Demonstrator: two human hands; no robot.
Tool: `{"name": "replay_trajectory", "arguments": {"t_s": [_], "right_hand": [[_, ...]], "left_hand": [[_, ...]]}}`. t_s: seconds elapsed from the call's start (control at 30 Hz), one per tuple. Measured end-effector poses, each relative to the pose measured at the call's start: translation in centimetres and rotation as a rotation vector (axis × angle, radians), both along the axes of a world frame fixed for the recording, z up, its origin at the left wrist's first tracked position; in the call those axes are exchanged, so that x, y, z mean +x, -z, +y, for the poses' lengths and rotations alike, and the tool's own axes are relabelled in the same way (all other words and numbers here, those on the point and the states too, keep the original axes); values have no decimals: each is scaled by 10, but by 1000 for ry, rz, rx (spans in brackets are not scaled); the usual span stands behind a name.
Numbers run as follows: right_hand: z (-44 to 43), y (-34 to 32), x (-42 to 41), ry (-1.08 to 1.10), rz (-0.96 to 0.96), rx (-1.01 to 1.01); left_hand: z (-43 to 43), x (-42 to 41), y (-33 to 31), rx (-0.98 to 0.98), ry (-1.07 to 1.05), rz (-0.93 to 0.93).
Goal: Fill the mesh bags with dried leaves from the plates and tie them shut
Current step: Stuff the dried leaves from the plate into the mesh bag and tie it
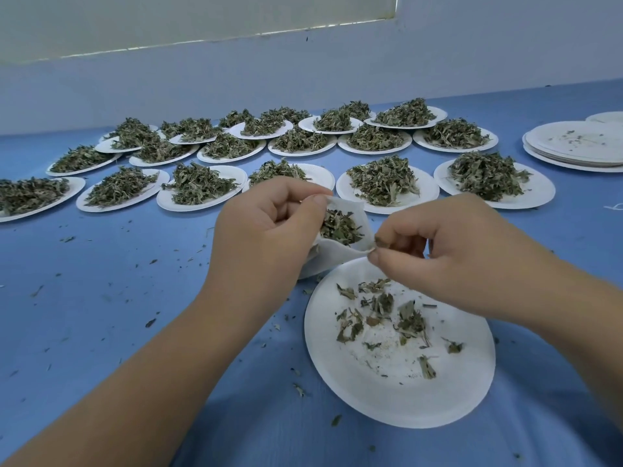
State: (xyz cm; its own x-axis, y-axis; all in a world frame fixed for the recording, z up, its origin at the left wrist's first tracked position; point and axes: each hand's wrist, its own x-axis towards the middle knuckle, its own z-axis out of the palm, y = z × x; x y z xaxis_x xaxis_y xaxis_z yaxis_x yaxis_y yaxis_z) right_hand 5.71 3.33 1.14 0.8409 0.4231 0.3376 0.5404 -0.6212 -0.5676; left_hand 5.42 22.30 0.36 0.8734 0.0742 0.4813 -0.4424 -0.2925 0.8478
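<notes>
In the middle of the frame, the left hand point(266, 230) gripped the white mesh bag point(337, 254) by its upper edge, its fingers curled round the fabric. The right hand point(472, 251) pinched the bag's lower right edge between thumb and forefinger. Pulled apart this way, the mouth stayed wide, probably for loading; dried green leaves point(338, 227) already lay inside. The bag hung just over the top rim of the nearly emptied white paper plate point(387, 399), likely so spills fell back onto it. Heaped plates point(428, 193) waited in rows across the blue tabletop point(101, 281), and a stack of used plates point(573, 143) sat at upper right. No writing or labels were visible.
</notes>
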Motion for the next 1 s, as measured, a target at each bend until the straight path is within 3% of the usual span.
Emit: {"name": "replay_trajectory", "arguments": {"t_s": [0.23, 0.53, 0.67, 0.83, 1.0], "right_hand": [[-4, -4, -2, -43, -109, 88], [8, 2, -2, 32, -197, -18], [4, 2, 4, 124, -85, 63], [4, 5, 5, 66, 237, 224], [17, 10, 4, 44, 304, 316]], "left_hand": [[-4, -2, 3, 58, 17, -32], [-12, -6, 9, 163, 40, -66], [-10, -5, 8, 131, 41, -70], [-12, -6, 8, 120, 65, -91], [-17, -10, 11, 151, 105, -120]]}}
